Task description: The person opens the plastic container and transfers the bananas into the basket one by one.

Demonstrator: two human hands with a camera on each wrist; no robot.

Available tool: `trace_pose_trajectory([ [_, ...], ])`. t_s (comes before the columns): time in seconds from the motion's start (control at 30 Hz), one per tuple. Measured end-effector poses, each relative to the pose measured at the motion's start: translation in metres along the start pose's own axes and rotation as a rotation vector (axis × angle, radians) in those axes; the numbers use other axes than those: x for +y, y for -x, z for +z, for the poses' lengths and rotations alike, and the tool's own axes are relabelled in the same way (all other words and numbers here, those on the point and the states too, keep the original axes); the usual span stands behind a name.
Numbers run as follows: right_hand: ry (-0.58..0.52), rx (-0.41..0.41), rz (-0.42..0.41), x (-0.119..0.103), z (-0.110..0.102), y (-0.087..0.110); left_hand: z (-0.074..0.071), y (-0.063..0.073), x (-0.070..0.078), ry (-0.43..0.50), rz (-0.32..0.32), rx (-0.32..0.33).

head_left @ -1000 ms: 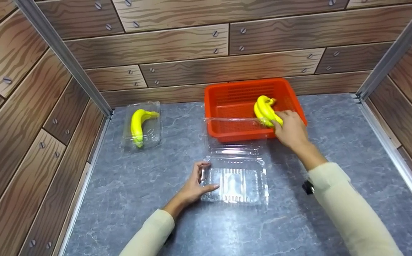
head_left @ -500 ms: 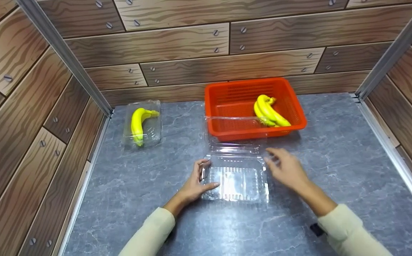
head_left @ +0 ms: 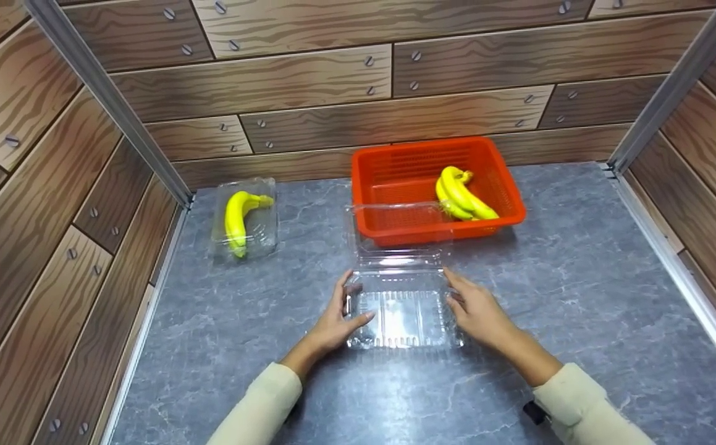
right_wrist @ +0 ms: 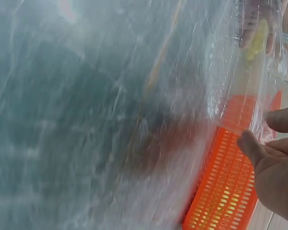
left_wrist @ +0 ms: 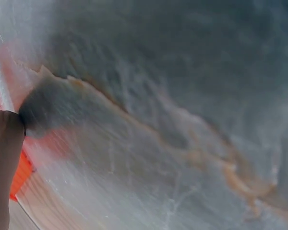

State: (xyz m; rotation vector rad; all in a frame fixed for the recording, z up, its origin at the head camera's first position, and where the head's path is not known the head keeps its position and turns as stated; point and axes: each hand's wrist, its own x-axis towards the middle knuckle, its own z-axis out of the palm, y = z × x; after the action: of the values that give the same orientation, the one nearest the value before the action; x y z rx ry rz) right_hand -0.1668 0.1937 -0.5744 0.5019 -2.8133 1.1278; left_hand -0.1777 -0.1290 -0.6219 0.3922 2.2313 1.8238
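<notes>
A clear plastic clamshell container point(head_left: 406, 321) lies open on the table, its lid point(head_left: 395, 256) folded back and overlapping the front of the red basket. My left hand point(head_left: 330, 324) grips the container's left side, thumb over the rim and fingers along the outer wall. On the opposite side, my right hand point(head_left: 482, 312) holds the right edge between thumb and fingers. The right wrist view shows thumb and fingertips of that hand point(right_wrist: 273, 165) at the clear edge. Only a finger point(left_wrist: 7, 163) shows at the border of the left wrist view.
An orange-red basket point(head_left: 514, 198) stands at the back, with a bunch of bananas point(head_left: 464, 198) in its right part. At the back left, another clear container point(head_left: 265, 238) holds a banana point(head_left: 234, 222). Wood-patterned walls point(head_left: 308, 93) border the grey table point(head_left: 222, 340).
My right hand has let go of the bananas in the basket and come down to the container's right edge. My left hand has stayed at the left side.
</notes>
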Motion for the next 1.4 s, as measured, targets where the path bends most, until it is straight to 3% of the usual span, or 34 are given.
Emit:
trace_pose_trajectory([
  [0.23,-0.007,0.026,-0.059,-0.01,0.017,-0.011,-0.017,0.009,-0.004,-0.029,0.02,0.024],
  [0.43,-0.001,-0.017,-0.098,-0.023,0.033,-0.025,-0.04,0.023,-0.012,-0.042,0.012,0.059],
  [0.73,-0.06,-0.137,-0.041,-0.048,0.056,-0.054,-0.075,0.037,-0.017,-0.08,-0.033,0.157],
  [0.93,-0.095,-0.173,-0.017,-0.062,0.07,-0.073,-0.096,0.04,-0.02,-0.106,-0.066,0.222],
  [1.4,-0.109,-0.116,-0.055,-0.073,0.094,-0.107,-0.127,0.034,-0.023,-0.175,-0.125,0.238],
])
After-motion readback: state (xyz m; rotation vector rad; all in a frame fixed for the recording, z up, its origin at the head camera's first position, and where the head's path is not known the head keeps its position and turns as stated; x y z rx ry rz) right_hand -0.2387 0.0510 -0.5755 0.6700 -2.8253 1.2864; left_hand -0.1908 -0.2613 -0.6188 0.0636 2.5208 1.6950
